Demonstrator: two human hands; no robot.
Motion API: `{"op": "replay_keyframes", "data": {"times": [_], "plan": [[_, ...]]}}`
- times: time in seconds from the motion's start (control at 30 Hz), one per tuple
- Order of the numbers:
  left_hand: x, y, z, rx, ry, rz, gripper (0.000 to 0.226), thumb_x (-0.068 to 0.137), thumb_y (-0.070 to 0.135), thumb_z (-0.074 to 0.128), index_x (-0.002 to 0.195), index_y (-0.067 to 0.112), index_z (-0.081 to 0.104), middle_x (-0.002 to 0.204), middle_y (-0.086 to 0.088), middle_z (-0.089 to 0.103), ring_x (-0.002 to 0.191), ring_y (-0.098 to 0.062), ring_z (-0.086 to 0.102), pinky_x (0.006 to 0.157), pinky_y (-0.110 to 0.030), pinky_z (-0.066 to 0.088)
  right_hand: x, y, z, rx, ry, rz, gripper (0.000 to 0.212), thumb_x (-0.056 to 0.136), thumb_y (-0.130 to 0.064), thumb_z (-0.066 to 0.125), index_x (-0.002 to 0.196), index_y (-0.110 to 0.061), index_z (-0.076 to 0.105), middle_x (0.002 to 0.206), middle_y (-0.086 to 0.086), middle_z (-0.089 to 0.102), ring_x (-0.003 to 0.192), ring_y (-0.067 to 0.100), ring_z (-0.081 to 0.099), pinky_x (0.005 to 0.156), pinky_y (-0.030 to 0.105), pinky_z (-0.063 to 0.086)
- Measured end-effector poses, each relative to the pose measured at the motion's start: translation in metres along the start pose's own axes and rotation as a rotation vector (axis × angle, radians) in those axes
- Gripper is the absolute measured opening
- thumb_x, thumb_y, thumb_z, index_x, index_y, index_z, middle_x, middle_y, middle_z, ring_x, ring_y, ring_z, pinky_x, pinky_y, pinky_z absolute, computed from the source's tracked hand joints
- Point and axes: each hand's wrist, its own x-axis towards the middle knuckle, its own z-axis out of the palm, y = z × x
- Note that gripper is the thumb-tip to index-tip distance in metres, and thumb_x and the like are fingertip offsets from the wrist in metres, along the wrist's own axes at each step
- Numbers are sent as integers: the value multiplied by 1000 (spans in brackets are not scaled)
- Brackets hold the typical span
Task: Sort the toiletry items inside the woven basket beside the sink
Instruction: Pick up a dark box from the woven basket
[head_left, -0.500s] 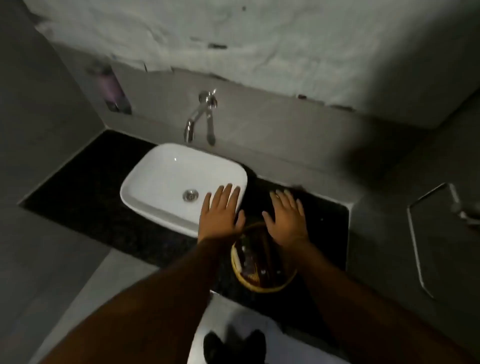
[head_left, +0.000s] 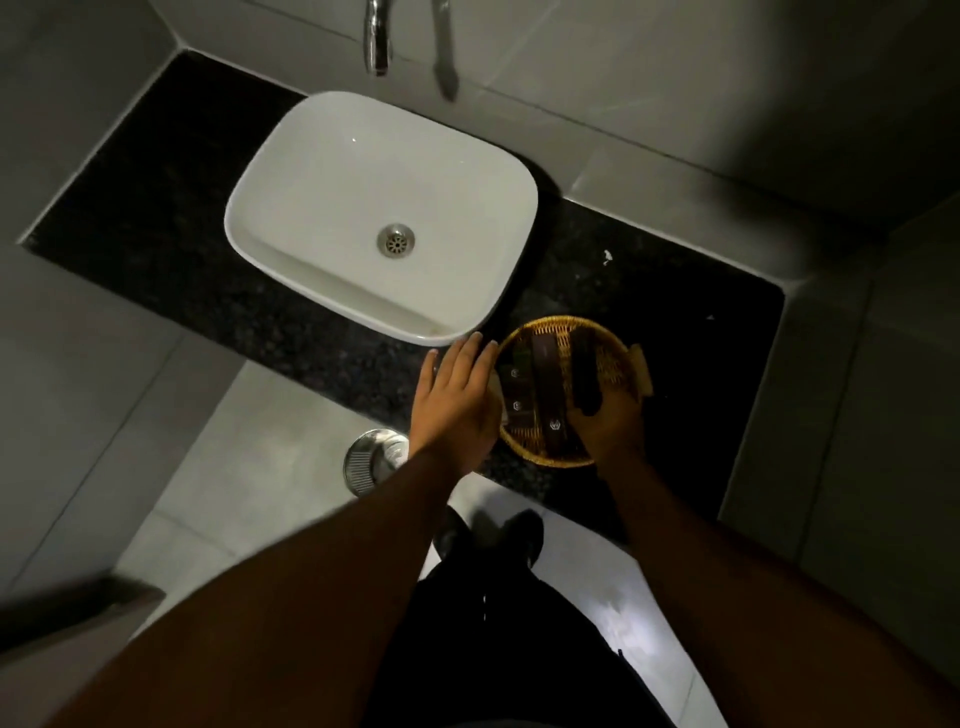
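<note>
A round woven basket (head_left: 615, 345) stands on the black counter just right of the white sink (head_left: 322, 171). Several dark brown toiletry tubes (head_left: 545, 369) lie side by side inside it. My left hand (head_left: 454, 402) lies flat with fingers spread against the basket's left rim, covering the pale tab there. My right hand (head_left: 610, 428) reaches in from the near right side, fingers curled around a dark tube (head_left: 584, 382) at the right of the row. The basket's near right edge is hidden under this hand.
A chrome faucet (head_left: 376, 39) hangs over the sink's far side. The speckled black counter (head_left: 156, 218) runs left and right between grey tiled walls. A round metal object (head_left: 371, 460) sits on the floor below, near my shoes (head_left: 522, 530).
The view has tilted down and closer. Both hands dropped from hovering over the basket: the left now lies on its left rim, the right has closed on a dark tube inside.
</note>
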Motion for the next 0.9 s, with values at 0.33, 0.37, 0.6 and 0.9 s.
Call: {"op": "replay_keyframes", "data": {"times": [0.33, 0.37, 0.6, 0.9], "plan": [[59, 30, -77, -425, -256, -218, 64, 101, 77, 32, 126, 31, 68, 118, -6, 79, 112, -31, 73, 98, -47, 57, -85, -33, -66, 117, 40, -426, 36, 85, -28, 81, 119, -26, 69, 157, -8, 35, 163, 26, 17, 121, 43, 36], [59, 28, -83, -468, -248, -192, 58, 103, 73, 36, 107, 28, 71, 106, -7, 79, 102, -30, 74, 90, -44, 58, -90, -37, -73, 153, 32, -462, 35, 85, -28, 81, 118, -27, 69, 153, -5, 41, 161, 19, 22, 122, 44, 38], [59, 0, -123, -1107, -328, -184, 63, 117, 38, 40, 90, -8, 72, 51, -13, 49, 43, -23, 43, 48, -30, 39, -100, -59, -98, 285, -88, -619, 34, 92, -25, 80, 123, -13, 74, 111, -7, 74, 106, 5, 71, 91, 32, 61], [43, -16, -131, -1140, -292, -221, 65, 108, 59, 50, 78, 6, 70, 53, -10, 57, 41, -22, 52, 51, -31, 50, -105, -69, -104, 124, -45, -759, 27, 99, -36, 72, 123, -25, 73, 100, -12, 73, 96, 7, 72, 85, 33, 59]]}}
